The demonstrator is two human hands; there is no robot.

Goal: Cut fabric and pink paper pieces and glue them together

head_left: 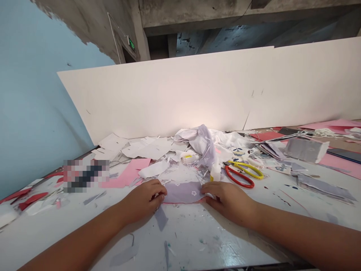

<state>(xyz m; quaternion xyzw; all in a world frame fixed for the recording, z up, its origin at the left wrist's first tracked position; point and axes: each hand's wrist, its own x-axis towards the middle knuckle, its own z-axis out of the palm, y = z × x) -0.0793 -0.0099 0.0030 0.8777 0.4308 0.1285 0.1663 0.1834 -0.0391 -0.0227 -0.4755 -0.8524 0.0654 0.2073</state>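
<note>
Red-and-yellow scissors beside a white bottle

Pixelation hides one spot; left hand and right hand cover edges of the lilac cloth.

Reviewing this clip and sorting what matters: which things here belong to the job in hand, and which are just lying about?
In use: left hand, right hand, lilac flowered fabric piece under both.

Lying about: red-handled scissors, white squeeze bottle, crumpled white fabric, pink paper.
</note>
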